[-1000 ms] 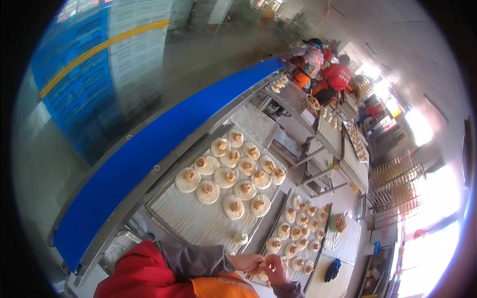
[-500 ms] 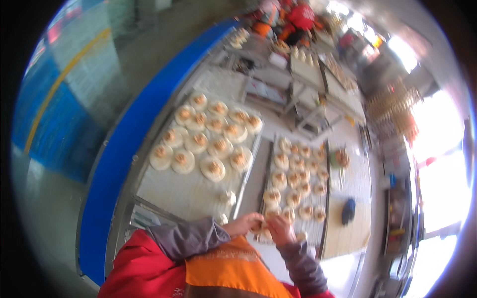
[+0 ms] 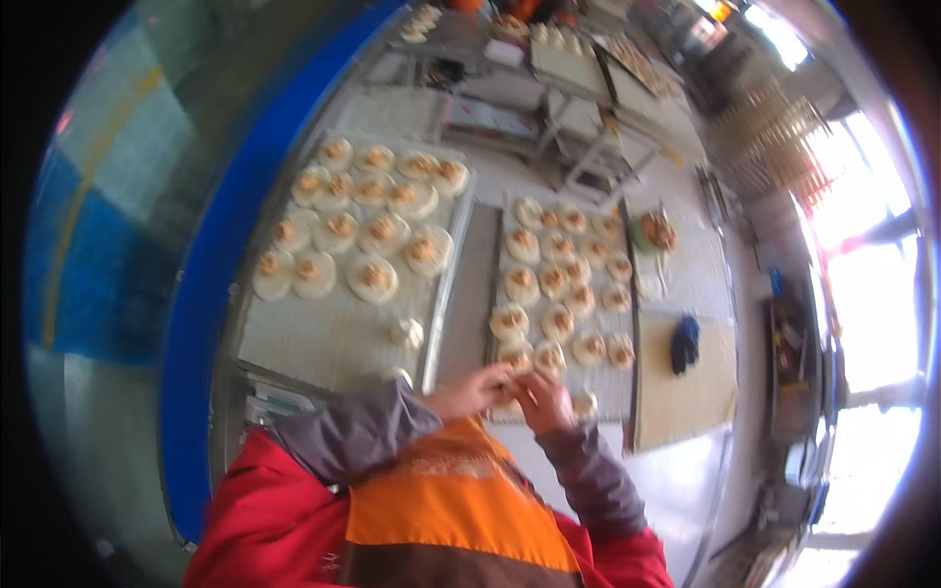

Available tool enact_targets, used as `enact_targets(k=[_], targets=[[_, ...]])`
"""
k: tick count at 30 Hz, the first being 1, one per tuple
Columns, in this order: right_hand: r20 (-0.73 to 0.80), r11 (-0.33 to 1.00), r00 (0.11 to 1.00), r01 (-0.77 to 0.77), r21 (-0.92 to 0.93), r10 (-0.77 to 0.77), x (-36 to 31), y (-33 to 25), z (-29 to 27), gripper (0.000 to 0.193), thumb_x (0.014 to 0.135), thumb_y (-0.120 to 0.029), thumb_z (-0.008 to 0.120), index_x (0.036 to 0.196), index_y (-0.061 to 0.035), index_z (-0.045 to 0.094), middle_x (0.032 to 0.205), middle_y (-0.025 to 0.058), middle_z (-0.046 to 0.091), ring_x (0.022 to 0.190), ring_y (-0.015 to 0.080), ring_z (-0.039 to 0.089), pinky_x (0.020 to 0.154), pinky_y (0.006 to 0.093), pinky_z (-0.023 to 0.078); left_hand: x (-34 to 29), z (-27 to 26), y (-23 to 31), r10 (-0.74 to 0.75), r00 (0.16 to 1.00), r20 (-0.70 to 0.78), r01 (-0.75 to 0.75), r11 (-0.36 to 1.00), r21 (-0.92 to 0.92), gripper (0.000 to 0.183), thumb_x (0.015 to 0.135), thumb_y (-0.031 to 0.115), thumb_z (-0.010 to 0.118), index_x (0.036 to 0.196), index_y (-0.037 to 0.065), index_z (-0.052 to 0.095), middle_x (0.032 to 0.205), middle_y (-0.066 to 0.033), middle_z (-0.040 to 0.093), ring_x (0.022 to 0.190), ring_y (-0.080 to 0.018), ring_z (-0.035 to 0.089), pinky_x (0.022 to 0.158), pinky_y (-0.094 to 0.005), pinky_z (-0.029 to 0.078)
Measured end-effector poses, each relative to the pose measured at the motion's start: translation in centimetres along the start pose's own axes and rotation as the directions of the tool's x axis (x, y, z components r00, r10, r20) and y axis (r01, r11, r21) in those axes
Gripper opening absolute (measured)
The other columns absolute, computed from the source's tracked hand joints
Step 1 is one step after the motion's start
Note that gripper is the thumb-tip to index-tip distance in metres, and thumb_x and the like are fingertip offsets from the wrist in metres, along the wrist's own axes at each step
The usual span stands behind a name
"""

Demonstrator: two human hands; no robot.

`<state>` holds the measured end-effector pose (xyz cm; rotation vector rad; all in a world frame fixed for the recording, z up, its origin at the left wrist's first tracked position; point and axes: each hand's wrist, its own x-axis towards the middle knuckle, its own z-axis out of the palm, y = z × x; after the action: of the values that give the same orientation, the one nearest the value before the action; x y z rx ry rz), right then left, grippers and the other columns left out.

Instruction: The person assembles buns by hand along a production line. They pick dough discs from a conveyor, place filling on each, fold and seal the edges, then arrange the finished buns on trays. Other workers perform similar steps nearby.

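Note:
My left hand [image 3: 469,392] and my right hand [image 3: 546,402] meet in front of my orange apron, at the near edge of the right-hand tray [image 3: 610,394]. Their fingers pinch a small pale dough piece [image 3: 510,403] between them, mostly covered by the fingers. Just beyond, dough rounds topped with orange-brown filling [image 3: 521,284] fill that tray. More filled dough rounds [image 3: 382,233] lie on the board to the left. Near that board's front corner rests a white gathered dough bun [image 3: 407,333]. Another dough bun [image 3: 585,403] sits beside my right hand.
A bowl of brown filling [image 3: 657,232] stands right of the filled tray. Below it, a dark blue glove-like item [image 3: 685,345] rests on a pale board [image 3: 676,407]. A blue panel [image 3: 201,333] runs along the left. Metal tables [image 3: 578,73] and baskets [image 3: 769,147] stand farther off.
The view has tilted down and shifted, so the trays sit higher and the people at the back are mostly out of frame. My hands stay together, fingers still pinching the dough.

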<state>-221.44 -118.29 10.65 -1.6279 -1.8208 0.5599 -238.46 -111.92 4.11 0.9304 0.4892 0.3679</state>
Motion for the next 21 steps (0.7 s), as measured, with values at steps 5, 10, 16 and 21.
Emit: enact_targets(k=[5,10,16,21], targets=[[0.031,0.997,0.999,0.016,0.078,-0.019,0.1,-0.7,-0.5,0.012,0.081,0.000,0.068,0.091,-0.0033,0.065,0.084,0.0114,0.063,0.075,0.0325,0.063,0.068,0.0391,0.051,0.7,0.7,-2.9,0.437,0.899,0.015,-0.422,0.857,0.295,0.028,0.102,0.011,0.056,0.129,0.004,0.051,0.110,-0.0058,0.059,0.107,-0.0130,0.058,0.092,-0.0261,0.049],[0.135,0.944,0.952,0.293,-0.153,-0.274,0.6,-0.9,-0.4,0.021,0.083,-0.003,0.068,0.104,-0.0047,0.065,0.091,0.0135,0.065,0.080,0.0336,0.065,0.071,0.0415,0.054,0.9,-1.2,-2.7,-0.051,0.996,0.067,0.028,0.949,0.313,0.021,0.102,0.013,0.052,0.120,0.003,0.054,0.104,-0.0051,0.057,0.094,-0.0133,0.057,0.082,-0.0255,0.048],[0.130,0.999,0.990,0.048,-0.007,-0.047,0.3,-0.6,0.5,0.016,0.082,-0.006,0.070,0.098,-0.0037,0.066,0.091,0.0124,0.066,0.082,0.0338,0.065,0.072,0.0423,0.053,0.4,-1.7,-1.9,0.040,0.998,0.044,-0.048,0.979,0.200,0.032,0.104,0.022,0.043,0.131,0.005,0.049,0.109,-0.0053,0.057,0.097,-0.0115,0.057,0.071,-0.0284,0.054],[0.102,0.967,0.983,0.172,-0.186,-0.155,1.3,-1.3,0.9,0.012,0.081,-0.002,0.069,0.092,-0.0011,0.067,0.082,0.0122,0.065,0.078,0.0338,0.065,0.071,0.0398,0.053,-1.1,-0.7,-1.1,-0.204,0.969,-0.141,0.166,0.955,-0.246,0.050,0.107,0.052,0.032,0.129,0.011,0.051,0.107,-0.0051,0.059,0.089,-0.0132,0.061,0.066,-0.0278,0.054]])
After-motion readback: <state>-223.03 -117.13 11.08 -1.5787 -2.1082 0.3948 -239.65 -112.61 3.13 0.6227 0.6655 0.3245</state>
